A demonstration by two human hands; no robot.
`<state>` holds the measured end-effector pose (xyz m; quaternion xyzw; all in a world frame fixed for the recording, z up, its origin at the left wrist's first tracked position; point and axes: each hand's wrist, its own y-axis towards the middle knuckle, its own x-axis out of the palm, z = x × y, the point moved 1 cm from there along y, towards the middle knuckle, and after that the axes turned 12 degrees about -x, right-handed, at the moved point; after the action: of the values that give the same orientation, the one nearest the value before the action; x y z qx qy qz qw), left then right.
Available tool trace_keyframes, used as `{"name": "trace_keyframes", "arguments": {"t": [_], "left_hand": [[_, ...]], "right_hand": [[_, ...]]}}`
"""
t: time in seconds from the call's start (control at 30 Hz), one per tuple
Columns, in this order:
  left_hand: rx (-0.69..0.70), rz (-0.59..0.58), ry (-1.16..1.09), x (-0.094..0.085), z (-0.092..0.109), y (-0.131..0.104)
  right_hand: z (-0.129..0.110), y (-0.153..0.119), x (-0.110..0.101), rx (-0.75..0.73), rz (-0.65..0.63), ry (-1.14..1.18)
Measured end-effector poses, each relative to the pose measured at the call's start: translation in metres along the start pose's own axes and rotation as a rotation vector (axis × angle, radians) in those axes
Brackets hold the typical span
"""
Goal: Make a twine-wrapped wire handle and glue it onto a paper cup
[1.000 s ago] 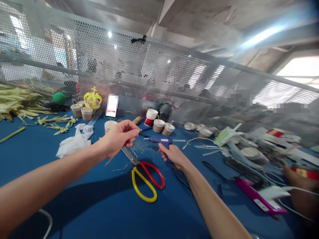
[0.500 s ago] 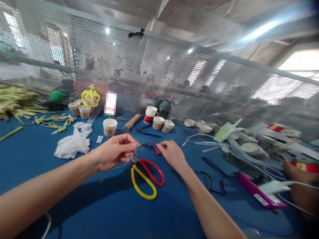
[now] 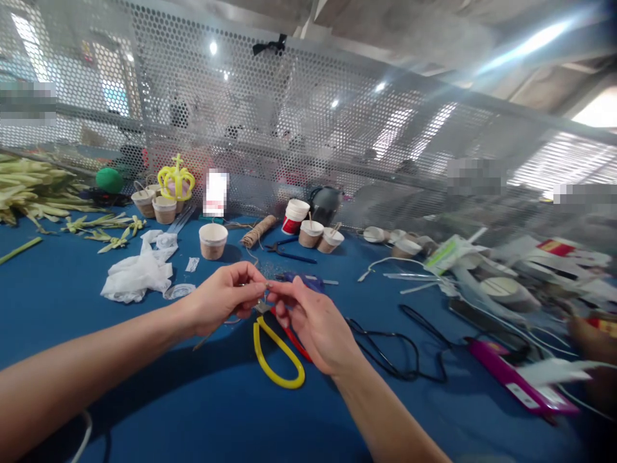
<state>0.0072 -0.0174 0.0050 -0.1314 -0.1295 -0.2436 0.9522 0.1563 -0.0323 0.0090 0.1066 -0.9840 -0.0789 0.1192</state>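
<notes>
Here 2 hands: left hand (image 3: 222,297), right hand (image 3: 308,325) pinch thin twig (image 3: 207,334); labels unreadable.

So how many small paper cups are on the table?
At least 6: two beside the yellow crown at and, one alone, one red-and-white, two with sticks. Blurred ones farther right may add more.
</notes>
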Motion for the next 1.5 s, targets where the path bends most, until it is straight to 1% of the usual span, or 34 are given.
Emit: {"name": "trace_keyframes", "arguments": {"t": [0.3, 0.63, 0.77, 1.03, 1.3, 1.5], "left_hand": [[0.066, 0.104, 0.204, 0.002, -0.003, 0.001], [0.087, 0.158, 0.302, 0.003, -0.002, -0.001], [0.102, 0.178, 0.312, 0.002, -0.002, 0.000], [0.109, 0.161, 0.285, 0.003, -0.002, 0.000], [0.100, 0.186, 0.255, 0.004, 0.000, -0.001], [0.084, 0.173, 0.226, 0.004, 0.001, -0.002]], "right_hand": [[0.007, -0.003, -0.002, -0.039, 0.004, -0.029], [0.010, -0.004, -0.002, -0.063, -0.003, -0.022], [0.010, -0.004, -0.001, -0.050, 0.007, 0.001], [0.012, -0.002, -0.002, -0.041, 0.003, 0.063], [0.012, -0.003, -0.001, -0.041, -0.028, 0.062], [0.013, -0.003, -0.001, -0.029, -0.031, 0.037]]}}
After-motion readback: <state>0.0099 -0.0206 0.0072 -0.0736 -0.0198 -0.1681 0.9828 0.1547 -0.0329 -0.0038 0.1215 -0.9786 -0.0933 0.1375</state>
